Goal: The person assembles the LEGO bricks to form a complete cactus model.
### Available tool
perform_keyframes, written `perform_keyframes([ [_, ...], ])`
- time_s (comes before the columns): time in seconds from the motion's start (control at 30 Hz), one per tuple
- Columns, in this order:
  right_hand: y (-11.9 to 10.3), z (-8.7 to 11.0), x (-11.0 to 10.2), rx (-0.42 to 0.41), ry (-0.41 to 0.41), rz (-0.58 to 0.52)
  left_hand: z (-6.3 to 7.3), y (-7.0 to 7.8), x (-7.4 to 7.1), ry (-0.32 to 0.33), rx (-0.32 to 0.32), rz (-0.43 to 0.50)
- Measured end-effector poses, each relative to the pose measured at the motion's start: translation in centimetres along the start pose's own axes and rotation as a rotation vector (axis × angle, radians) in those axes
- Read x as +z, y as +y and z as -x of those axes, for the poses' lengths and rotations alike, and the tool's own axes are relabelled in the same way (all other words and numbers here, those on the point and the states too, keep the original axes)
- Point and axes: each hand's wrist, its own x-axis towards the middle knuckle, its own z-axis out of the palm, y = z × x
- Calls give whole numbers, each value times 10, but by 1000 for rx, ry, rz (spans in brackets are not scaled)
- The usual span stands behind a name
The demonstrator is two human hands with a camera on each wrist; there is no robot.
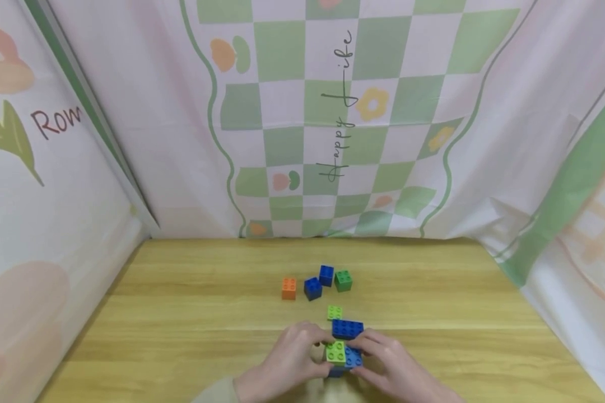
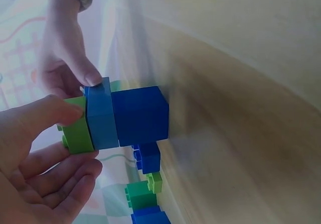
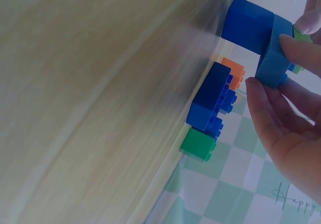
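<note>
In front of me stands a small stack. A dark blue brick [image 2: 140, 114] forms its base, a lighter blue brick [image 1: 353, 356] lies across it and overhangs to the right, and a small lime green brick [image 1: 335, 352] sits on the left part of the lighter one. My left hand [image 1: 292, 355] pinches the lime green brick between thumb and fingers. From the other side my right hand [image 1: 390, 358] grips the overhanging end of the lighter blue brick, thumb on the near face and fingers on the far one.
Just beyond the stack lie a long dark blue brick [image 1: 347, 328] and a lime green brick [image 1: 335, 312]. Farther back are an orange brick [image 1: 289, 289], two dark blue bricks [image 1: 312, 288] and a green brick [image 1: 343, 280]. Patterned curtains [image 1: 327, 112] border the wooden table [image 1: 181, 313].
</note>
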Motion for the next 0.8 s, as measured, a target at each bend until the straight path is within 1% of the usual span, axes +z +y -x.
perform_keyframes([
  [0.23,-1,-1,-2,21,-24,-8,-2,2,-1,-17,-21,-2],
  [0.33,0,-1,-2,24,-26,-11,-1,3,0,-7,-17,-15],
  [0.57,-1,0,-1,12,-14,-8,1,5,3,25,25,-117],
  [0.8,0,0,-1,6,-11,-7,2,5,4,46,62,-165],
])
